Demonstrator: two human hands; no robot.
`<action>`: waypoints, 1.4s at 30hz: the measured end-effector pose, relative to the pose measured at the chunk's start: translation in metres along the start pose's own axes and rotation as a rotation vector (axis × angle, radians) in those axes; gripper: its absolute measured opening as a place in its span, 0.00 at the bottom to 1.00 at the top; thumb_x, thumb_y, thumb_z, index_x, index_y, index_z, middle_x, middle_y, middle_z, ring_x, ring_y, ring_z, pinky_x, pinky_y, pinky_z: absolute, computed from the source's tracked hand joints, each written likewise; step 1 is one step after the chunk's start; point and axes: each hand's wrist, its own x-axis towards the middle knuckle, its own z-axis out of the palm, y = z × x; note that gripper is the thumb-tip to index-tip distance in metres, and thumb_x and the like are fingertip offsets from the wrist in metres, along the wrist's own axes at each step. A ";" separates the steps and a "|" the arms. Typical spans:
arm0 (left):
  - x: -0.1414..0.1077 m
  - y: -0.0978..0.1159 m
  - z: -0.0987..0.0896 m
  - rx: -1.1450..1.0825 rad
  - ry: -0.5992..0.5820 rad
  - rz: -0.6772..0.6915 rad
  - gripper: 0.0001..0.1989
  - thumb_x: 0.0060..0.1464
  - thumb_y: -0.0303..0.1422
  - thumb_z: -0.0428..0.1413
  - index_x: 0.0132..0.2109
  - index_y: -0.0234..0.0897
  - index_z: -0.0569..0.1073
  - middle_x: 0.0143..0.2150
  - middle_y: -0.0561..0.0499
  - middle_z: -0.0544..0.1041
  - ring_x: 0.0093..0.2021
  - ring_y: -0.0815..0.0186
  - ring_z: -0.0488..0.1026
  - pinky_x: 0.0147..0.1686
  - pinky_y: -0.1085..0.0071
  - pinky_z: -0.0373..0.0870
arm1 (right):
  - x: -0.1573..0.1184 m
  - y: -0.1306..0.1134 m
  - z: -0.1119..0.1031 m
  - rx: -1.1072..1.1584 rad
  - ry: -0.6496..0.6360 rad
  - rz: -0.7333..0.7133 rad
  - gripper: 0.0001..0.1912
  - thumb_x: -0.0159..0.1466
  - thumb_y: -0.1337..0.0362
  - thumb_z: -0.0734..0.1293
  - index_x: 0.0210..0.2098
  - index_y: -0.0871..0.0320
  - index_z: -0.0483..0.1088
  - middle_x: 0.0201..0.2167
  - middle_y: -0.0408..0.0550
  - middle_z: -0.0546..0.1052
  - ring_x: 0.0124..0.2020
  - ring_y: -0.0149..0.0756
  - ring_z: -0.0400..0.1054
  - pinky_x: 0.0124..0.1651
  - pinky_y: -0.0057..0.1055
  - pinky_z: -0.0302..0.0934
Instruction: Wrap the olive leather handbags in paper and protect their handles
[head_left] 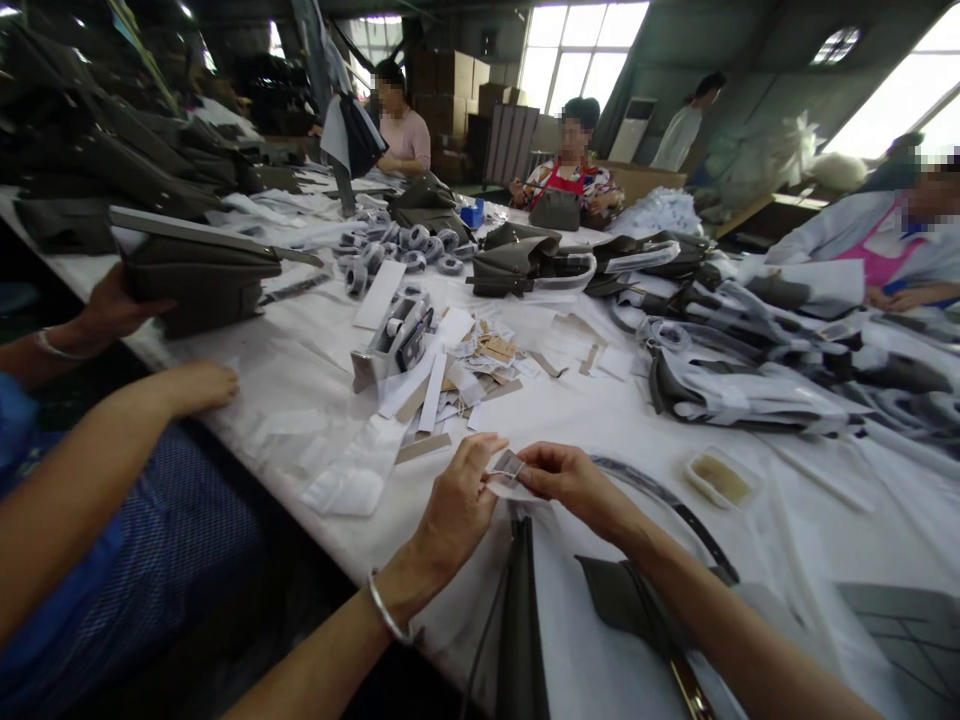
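Note:
Between my two hands is a small grey-and-white tag (508,464) with a thin white string or strip across it. My left hand (461,500) pinches its left side. On the right side, the fingers of my right hand (566,480) are closed on the same tag. Just below my hands stands the dark edge of a grey-green bag (521,620), partly cut off by the frame. A dark strap (679,510) curves behind my right forearm. Under that forearm lies a dark flap with a gold-coloured metal bar (688,685).
A pile of card tags and paper strips (472,375) lies ahead, beside a clear holder (401,340). A small tub of yellowish stuff (720,478) sits to the right. Wrapped bags (750,390) are heaped further right. At left, a co-worker's hands handle a dark bag (202,280).

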 end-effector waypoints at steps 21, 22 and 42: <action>0.033 -0.016 -0.036 -0.176 -0.148 -0.357 0.14 0.55 0.43 0.55 0.34 0.36 0.72 0.29 0.52 0.74 0.30 0.66 0.73 0.31 0.73 0.67 | -0.003 0.038 -0.013 -0.201 0.169 0.021 0.06 0.49 0.61 0.69 0.26 0.56 0.74 0.21 0.41 0.73 0.20 0.31 0.62 0.23 0.28 0.55; 0.032 -0.014 -0.034 -0.122 -0.197 -0.331 0.13 0.54 0.43 0.56 0.36 0.35 0.73 0.30 0.52 0.75 0.31 0.65 0.73 0.32 0.72 0.67 | -0.003 0.036 -0.012 -0.152 0.160 0.063 0.07 0.48 0.60 0.69 0.26 0.57 0.73 0.19 0.40 0.71 0.18 0.29 0.59 0.21 0.27 0.53; 0.007 0.027 0.006 0.489 -0.300 -0.012 0.08 0.54 0.39 0.59 0.38 0.40 0.74 0.37 0.49 0.78 0.37 0.61 0.74 0.35 0.69 0.63 | -0.006 0.012 -0.003 0.001 0.083 -0.056 0.12 0.43 0.59 0.75 0.25 0.58 0.75 0.26 0.45 0.77 0.30 0.39 0.68 0.34 0.32 0.62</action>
